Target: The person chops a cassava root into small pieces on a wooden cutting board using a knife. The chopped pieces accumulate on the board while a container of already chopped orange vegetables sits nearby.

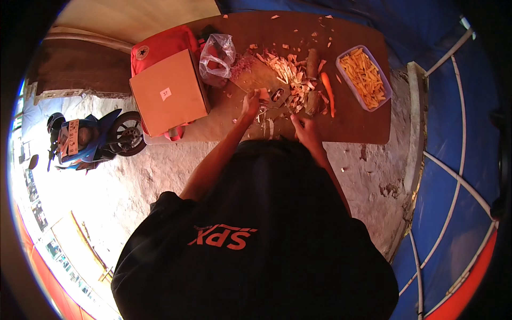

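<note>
My left hand (251,105) is at the near edge of a wooden cutting board (256,78), its fingers closed on a pale peeled piece (264,94). To its right, my right hand (309,132) is curled near the table's front edge; whether something is inside it is hidden. Pale cut sticks (282,68) lie heaped on the board's far right side. Peel scraps (298,90) spread around them. Two brown unpeeled root chunks (312,64) lie beyond my right hand, one behind the other. Right of them is a long tapered orange object (328,94), perhaps a carrot.
A plastic tub (389,91) of yellow sticks stands at the table's right end. Purple mesh (243,67), a clear plastic bag (218,60), a cardboard box (168,104) and a red bag (168,44) occupy the left. A motorcycle (96,136) stands beyond the table's left end.
</note>
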Demonstrator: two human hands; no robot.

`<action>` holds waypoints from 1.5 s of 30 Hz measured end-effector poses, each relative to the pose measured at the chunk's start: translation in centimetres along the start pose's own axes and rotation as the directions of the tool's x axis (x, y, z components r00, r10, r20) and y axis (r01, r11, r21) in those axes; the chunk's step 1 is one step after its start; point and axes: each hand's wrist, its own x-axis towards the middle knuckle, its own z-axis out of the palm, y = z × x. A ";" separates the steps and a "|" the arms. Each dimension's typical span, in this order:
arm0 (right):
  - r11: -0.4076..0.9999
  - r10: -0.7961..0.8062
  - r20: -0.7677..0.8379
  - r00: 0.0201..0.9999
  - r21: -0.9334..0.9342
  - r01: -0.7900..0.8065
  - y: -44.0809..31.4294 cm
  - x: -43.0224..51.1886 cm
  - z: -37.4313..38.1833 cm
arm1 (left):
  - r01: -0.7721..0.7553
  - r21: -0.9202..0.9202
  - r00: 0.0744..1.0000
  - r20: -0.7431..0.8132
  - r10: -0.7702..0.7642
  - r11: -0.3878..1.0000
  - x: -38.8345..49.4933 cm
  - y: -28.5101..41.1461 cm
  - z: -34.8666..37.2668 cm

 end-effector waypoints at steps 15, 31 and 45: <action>0.930 0.265 0.014 0.964 0.259 -0.259 -1.4 -2.6 5.7 | -0.470 0.849 0.810 0.306 0.500 0.242 2.1 2.1 -2.2; 0.916 0.261 0.086 0.961 0.293 -0.275 -2.6 -3.4 6.0 | -0.459 0.873 0.773 0.303 0.557 0.162 1.3 2.6 -1.8; 0.898 0.250 0.063 0.966 0.357 -0.256 -1.2 -3.1 5.5 | -0.526 0.732 0.806 0.266 0.528 0.434 6.0 1.0 -2.8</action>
